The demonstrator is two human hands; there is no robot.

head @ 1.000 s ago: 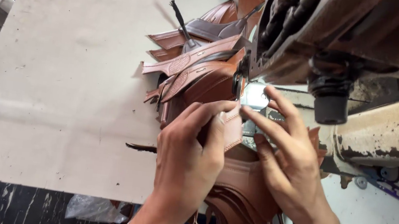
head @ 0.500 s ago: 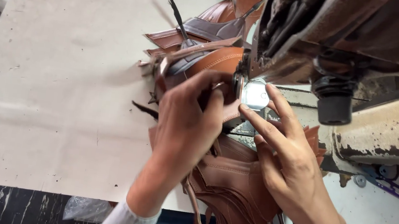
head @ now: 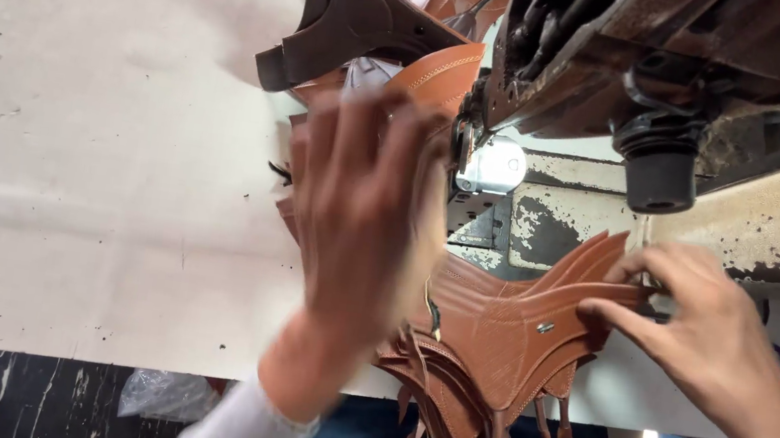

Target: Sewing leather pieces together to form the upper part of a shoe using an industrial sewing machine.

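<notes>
Pinching a tan leather piece (head: 506, 330), the right hand (head: 695, 340) fingers; blurred left hand (head: 362, 205) fingers seemingly spread.

A pale beige tabletop (head: 96, 160) is filling most of the view, its surface showing small dark specks and faint stains. A worn sewing machine (head: 733, 53) is standing along the right side, its cream paint chipping away to dark patches, and a small lamp (head: 495, 166) under its arm is casting bright light. Below the tabletop edge, a dark floor (head: 15, 396) streaked with white is showing, with a crumpled clear plastic bag (head: 161, 395) lying on it.
</notes>
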